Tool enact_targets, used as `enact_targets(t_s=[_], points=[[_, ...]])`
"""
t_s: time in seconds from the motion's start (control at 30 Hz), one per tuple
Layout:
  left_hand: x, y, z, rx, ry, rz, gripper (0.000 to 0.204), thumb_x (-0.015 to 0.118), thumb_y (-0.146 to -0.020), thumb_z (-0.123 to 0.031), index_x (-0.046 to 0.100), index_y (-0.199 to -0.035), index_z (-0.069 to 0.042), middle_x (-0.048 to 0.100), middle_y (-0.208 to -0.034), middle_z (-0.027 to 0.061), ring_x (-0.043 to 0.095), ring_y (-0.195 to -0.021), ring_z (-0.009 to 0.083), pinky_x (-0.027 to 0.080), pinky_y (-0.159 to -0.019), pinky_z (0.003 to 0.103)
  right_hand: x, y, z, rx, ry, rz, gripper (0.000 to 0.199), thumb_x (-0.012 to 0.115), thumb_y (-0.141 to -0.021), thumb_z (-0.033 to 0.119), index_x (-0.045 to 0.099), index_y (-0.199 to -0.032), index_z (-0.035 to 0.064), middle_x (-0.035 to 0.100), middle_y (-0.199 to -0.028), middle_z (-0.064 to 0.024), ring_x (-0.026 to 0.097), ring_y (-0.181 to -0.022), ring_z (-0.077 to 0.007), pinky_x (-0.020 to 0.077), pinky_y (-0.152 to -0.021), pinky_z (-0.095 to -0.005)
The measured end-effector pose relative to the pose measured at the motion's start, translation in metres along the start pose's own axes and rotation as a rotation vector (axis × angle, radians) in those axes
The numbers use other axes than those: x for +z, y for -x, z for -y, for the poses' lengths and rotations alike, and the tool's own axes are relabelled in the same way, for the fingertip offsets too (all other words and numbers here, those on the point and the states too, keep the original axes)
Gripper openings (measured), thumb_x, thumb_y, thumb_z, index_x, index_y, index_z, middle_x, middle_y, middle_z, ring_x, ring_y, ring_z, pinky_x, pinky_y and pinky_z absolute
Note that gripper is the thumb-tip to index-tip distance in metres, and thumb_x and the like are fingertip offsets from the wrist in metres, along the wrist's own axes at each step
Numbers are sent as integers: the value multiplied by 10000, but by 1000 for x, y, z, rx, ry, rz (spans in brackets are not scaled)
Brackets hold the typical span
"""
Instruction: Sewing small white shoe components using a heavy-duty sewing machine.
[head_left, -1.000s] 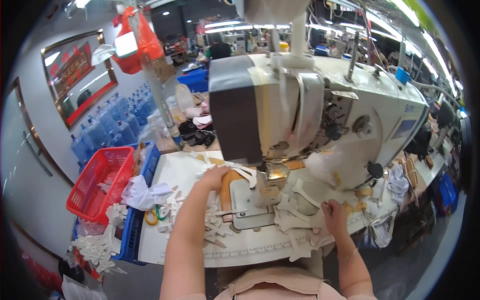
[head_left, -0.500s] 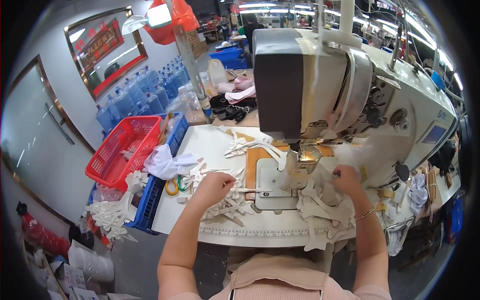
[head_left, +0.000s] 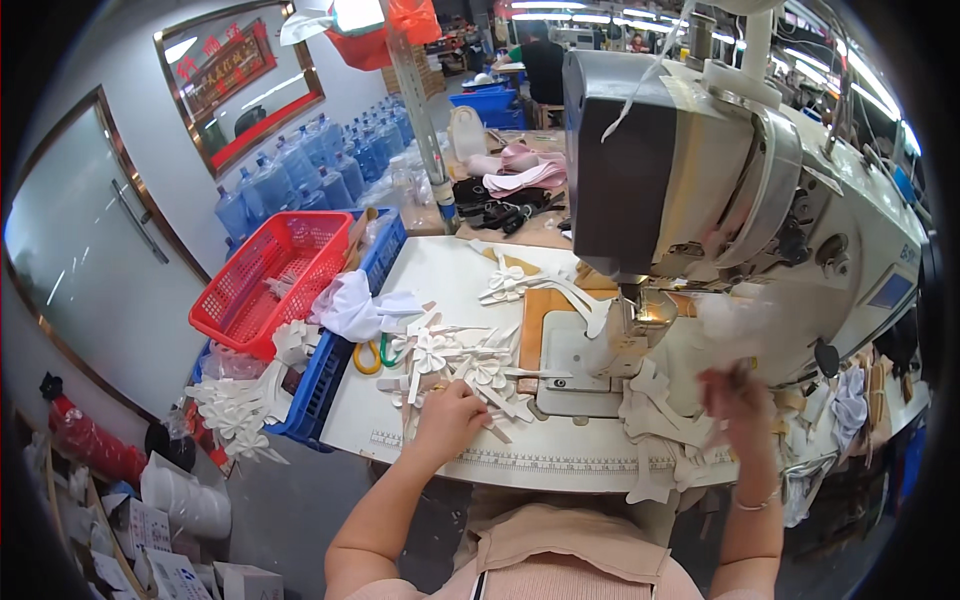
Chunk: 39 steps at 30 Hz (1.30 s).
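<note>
My left hand (head_left: 452, 415) rests on the near side of a pile of white flower-trimmed strips (head_left: 430, 352), its fingers curled in. Whatever is under those fingers is hidden. Smeared by motion, my right hand (head_left: 737, 397) is just right of a heap of off-white cut pieces (head_left: 655, 410), some hanging over the table's front edge. Between the hands is the sewing machine (head_left: 625, 160), its lit needle area (head_left: 648, 308) above a metal plate (head_left: 578, 362). One long white strip (head_left: 580, 303) with flowers lies beside the presser foot, with neither hand on it.
Scissors with yellow and green handles (head_left: 368, 357) lie left of the pile. Beyond them are a white cloth (head_left: 352, 305), a red basket (head_left: 270, 275) and a blue crate (head_left: 318, 400). A metal post (head_left: 425, 125) rises behind the table. Another person (head_left: 543, 65) is far back.
My left hand has come down toward me onto the pile's near side. My right hand has shifted down and right, away from the machine. The whole view has turned slightly.
</note>
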<state>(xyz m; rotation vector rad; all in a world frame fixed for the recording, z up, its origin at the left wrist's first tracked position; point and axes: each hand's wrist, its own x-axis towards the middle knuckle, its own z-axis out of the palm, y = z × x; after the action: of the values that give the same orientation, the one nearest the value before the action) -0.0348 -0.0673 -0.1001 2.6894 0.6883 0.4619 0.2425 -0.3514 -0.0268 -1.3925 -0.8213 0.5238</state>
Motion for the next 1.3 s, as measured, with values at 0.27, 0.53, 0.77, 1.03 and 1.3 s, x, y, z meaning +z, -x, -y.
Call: enact_targets(t_s=[0.27, 0.53, 0.77, 1.03, 1.3], points=[[-53, -32, -31, 69, 1219, -592, 97, 545, -924, -104, 572, -986, -34, 635, -821, 58, 523, -712, 81, 436, -675, 209, 71, -1, -9, 327, -163, 252, 209, 524, -908, 113, 577, -1074, -3, 520, -627, -18, 463, -543, -81, 375, -496, -214], [-34, -46, -103, 1, 896, 147, 130, 617, -871, -92, 628, -949, 12, 632, -751, 13, 555, -660, 50, 451, -600, 188, 78, 0, -14, 529, -436, 368, 108, 540, -889, 112, 487, -961, 51, 561, -656, -55, 515, -503, -110, 409, -445, -220], [-30, -58, -95, -99, 1107, 296, 118, 659, -840, -117, 629, -893, -16, 626, -770, -1, 528, -625, 41, 427, -562, 185, 74, 7, -21, 645, -617, 353, 192, 548, -884, 116, 440, -1039, 79, 555, -610, -44, 501, -442, -117, 387, -399, -224], [-20, -56, -94, -128, 1000, 386, 128, 706, -784, -130, 621, -818, -41, 550, -676, -58, 427, -571, -4, 336, -516, 167, 85, 8, -19, 707, -591, 352, 237, 561, -874, 120, 427, -1066, 80, 548, -608, -43, 497, -443, -115, 386, -396, -221], [-15, -57, -93, -161, 1038, 409, 134, 718, -775, -115, 618, -803, -31, 570, -688, -44, 460, -591, 8, 364, -526, 172, 92, 12, -21, 696, -593, 338, 249, 569, -873, 98, 453, -1094, 90, 543, -614, -39, 499, -462, -112, 390, -412, -222]])
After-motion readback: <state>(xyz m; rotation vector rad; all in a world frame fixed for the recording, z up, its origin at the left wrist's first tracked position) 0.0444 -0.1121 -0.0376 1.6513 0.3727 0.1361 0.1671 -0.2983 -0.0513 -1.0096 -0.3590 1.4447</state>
